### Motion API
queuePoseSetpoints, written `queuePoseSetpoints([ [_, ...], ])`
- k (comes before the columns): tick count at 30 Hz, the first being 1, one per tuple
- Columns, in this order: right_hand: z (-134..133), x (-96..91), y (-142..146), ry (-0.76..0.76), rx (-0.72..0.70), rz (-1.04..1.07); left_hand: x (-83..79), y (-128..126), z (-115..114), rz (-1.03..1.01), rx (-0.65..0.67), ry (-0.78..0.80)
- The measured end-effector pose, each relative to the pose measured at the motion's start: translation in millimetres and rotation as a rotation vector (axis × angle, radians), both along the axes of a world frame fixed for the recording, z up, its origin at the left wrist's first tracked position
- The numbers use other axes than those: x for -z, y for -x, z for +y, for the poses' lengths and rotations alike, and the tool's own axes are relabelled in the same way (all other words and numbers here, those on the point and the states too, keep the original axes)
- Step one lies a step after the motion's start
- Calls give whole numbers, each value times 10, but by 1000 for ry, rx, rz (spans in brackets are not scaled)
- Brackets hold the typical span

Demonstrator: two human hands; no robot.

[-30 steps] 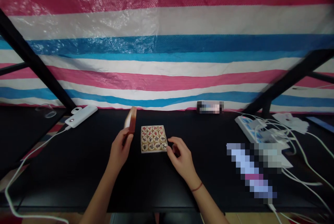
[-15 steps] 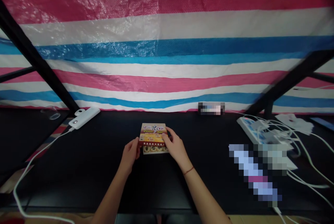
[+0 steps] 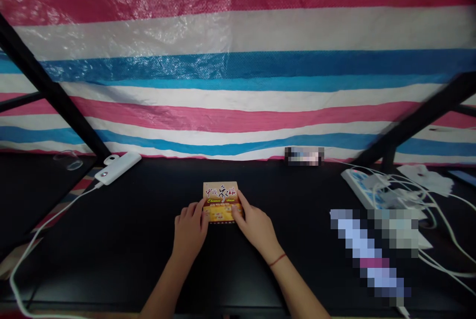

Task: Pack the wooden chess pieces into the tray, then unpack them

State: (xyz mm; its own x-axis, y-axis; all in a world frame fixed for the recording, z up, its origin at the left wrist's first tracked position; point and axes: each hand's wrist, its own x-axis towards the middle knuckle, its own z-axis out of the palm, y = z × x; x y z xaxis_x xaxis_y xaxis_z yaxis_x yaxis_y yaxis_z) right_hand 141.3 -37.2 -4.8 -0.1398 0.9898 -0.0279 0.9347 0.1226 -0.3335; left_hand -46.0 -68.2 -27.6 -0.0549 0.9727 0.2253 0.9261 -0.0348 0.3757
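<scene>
A small square Chinese chess box lies on the black table with its printed red and yellow lid on. My left hand rests at the box's near left corner, fingers laid flat on the lid's front edge. My right hand presses the near right corner, fingers stretched over the lid. The chess pieces are hidden under the lid.
A white power bank with a white cable lies at the back left. A white power strip with several white cables sits at the right. A striped red, white and blue tarp hangs behind, crossed by black frame bars.
One second ago my left hand held the lid upright beside the open box of pieces. The lid came down over the box, and both hands now press it closed.
</scene>
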Motion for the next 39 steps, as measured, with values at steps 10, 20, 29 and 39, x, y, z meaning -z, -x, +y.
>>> queuePoseSetpoints([
  [10, 525, 252, -168, -180, 207, 376, -167, 316, 738, 11, -240, 107],
  [20, 813, 271, -188, -168, 180, 4, -15, 456, 1030, 133, -136, 127],
  [29, 821, 266, -218, -140, 176, -6, 31, 522, 1061, 110, -124, 144],
  [39, 777, 282, -233, -121, 151, -22, 45, 549, 1003, 68, -74, 131],
])
